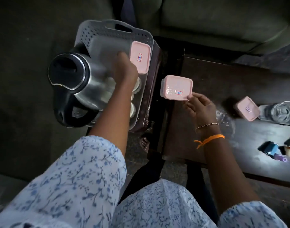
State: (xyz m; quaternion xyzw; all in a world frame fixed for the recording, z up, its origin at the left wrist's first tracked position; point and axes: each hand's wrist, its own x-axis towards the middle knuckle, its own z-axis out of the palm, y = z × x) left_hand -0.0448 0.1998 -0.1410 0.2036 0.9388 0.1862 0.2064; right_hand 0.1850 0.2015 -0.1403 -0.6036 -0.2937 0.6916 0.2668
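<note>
The left hand [124, 68] reaches forward with the forearm stretched over the grey tray [98, 30], back of the hand up. It lies against the left edge of the first pink box [139, 57], which sits in the tray's far right corner, close to the rim. Blur hides the fingers, so I cannot tell whether they grip the box or only touch it.

The right hand [200, 107] is raised, wrist bent. Its thumb and fingertips pinch the near right corner of the second pink box [176, 87], held level above the left edge of the dark counter [223, 83], just beside the tray.

The steel kettle [78, 79] fills the tray's left side, close to the left forearm; white cups [133, 109] show under that arm. Bare tray floor lies behind the kettle. A third pink box [247, 109] stands well to the right, beside a glass [282, 111].
</note>
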